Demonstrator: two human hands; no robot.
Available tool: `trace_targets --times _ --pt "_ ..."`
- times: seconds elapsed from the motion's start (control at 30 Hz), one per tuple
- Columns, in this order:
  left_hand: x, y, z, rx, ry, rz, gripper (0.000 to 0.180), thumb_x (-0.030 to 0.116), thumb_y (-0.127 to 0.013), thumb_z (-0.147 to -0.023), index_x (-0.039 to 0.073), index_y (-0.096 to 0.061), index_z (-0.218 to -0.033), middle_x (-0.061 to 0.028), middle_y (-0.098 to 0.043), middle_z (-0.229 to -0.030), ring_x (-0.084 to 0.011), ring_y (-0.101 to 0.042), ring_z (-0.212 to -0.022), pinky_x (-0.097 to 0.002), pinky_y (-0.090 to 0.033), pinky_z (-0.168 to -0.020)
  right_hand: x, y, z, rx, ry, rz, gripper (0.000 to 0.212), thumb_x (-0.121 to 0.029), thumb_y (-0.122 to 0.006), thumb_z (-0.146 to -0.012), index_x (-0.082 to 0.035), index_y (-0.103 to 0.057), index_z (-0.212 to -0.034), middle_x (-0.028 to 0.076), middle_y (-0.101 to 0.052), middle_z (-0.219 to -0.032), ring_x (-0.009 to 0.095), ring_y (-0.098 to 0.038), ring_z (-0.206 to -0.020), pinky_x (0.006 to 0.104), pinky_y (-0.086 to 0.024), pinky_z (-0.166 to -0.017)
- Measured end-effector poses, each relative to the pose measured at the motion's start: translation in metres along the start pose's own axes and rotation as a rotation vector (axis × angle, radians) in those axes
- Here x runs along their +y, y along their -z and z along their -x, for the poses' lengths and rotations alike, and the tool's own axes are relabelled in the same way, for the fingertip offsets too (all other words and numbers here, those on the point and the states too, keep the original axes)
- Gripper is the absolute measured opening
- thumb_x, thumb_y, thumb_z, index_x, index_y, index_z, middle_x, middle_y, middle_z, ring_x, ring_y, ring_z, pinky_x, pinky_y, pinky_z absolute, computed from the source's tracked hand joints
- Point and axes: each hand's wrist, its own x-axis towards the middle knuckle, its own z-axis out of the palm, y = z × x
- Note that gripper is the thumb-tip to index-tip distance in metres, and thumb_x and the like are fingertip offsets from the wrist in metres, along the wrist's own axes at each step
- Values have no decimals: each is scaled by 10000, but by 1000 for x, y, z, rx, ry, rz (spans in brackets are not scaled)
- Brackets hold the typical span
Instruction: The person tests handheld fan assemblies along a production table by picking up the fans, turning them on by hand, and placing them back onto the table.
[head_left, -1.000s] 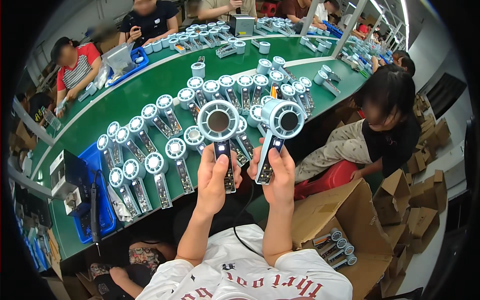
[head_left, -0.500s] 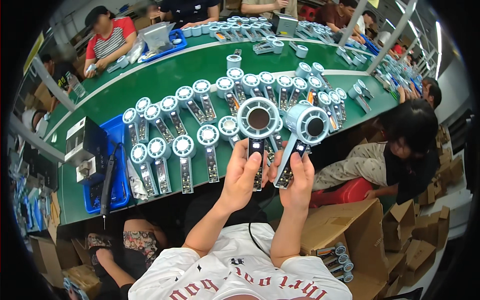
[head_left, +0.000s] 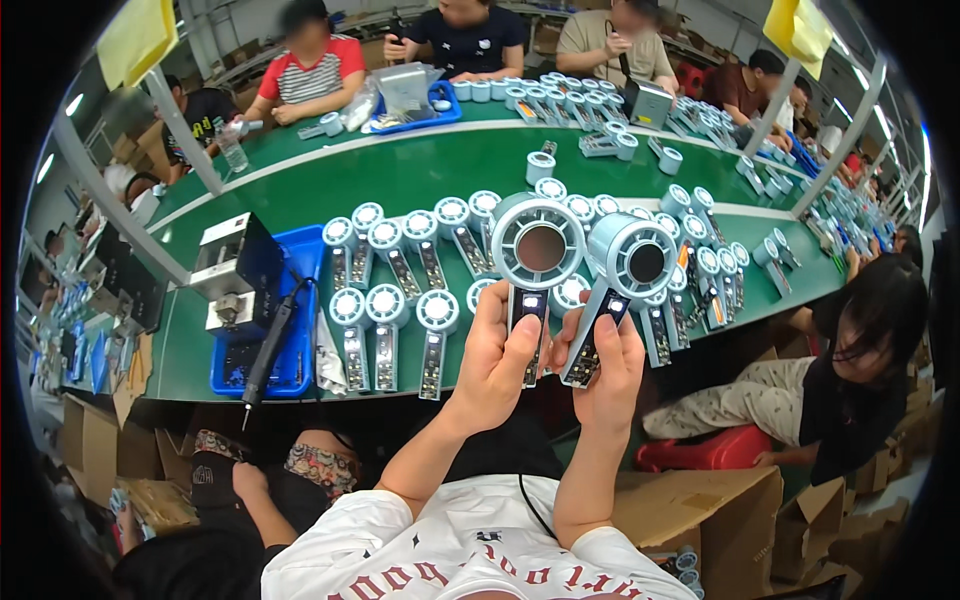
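My left hand (head_left: 492, 355) is closed round the handle of a pale blue handheld fan (head_left: 540, 247), its round head up and a dark disc at its centre. A second handheld fan (head_left: 628, 250) is gripped in my right hand (head_left: 610, 372), its head turned slightly aside. Both handles lack a cover on the side facing me, so circuit boards with a small lit spot show. The two fans are held side by side above the near edge of the green table (head_left: 330, 185), their heads nearly touching. My thumbs press on the handles.
Rows of similar fans (head_left: 437, 312) lie behind my hands. To the left, a blue tray (head_left: 308, 250) holds a black-and-silver box (head_left: 238, 255) and a black electric screwdriver (head_left: 268, 350). A cardboard box (head_left: 700, 505) stands low right. A person (head_left: 860, 340) sits at right; others work across the table.
The view has tilted up and turned left, so the table sits further right in the picture. Both hands keep their hold on the two fans, with little change between them.
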Motion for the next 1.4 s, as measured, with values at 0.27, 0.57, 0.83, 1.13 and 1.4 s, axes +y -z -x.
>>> trace_targets --times 0.27,0.57,0.83,1.13,1.4 --pt "14 0 -6 25 -37 -44 292 147 -424 -948 5 -367 -1198 -94 -502 -881 -128 -478 -612 -219 -400 -484 -6 -11 -8 -63 -3 -17 290 -151 -477 -944 1 -467 -1190 97 -558 -830 153 -524 -611 236 -434 -524" --pt "5 -3 -11 -16 -13 -61 301 152 -413 -953 -2 -365 -1207 -95 -505 -876 -126 -481 -611 -220 -402 -484 -5 -4 -11 -43 18 27 293 -159 -455 -946 22 -483 -1175 107 -553 -820 163 -523 -585 253 -435 -490" --pt "-32 -22 -23 -35 134 -121 423 266 -354 -1000 -35 -288 -1289 -145 -497 -1051 -179 -523 -802 -261 -452 -716 -11 24 -19 162 -41 161 253 -67 -637 -827 -14 -507 -1038 52 -582 -802 108 -536 -643 207 -450 -554" --pt "-95 -47 -30 -199 131 -480 569 333 -356 -996 -68 -206 -1371 -243 -272 -1348 -324 -423 -1141 -385 -340 -993 -36 58 -23 501 -7 512 323 21 -720 -699 -18 -557 -975 58 -610 -828 97 -557 -672 194 -455 -626" --pt "66 -39 -45 -413 -178 -447 396 75 -586 -802 -25 -510 -1178 -186 -578 -1028 -333 -560 -968 -419 -430 -878 -99 222 -98 799 282 787 233 26 -692 -703 44 -583 -907 79 -604 -764 153 -539 -667 252 -470 -648"
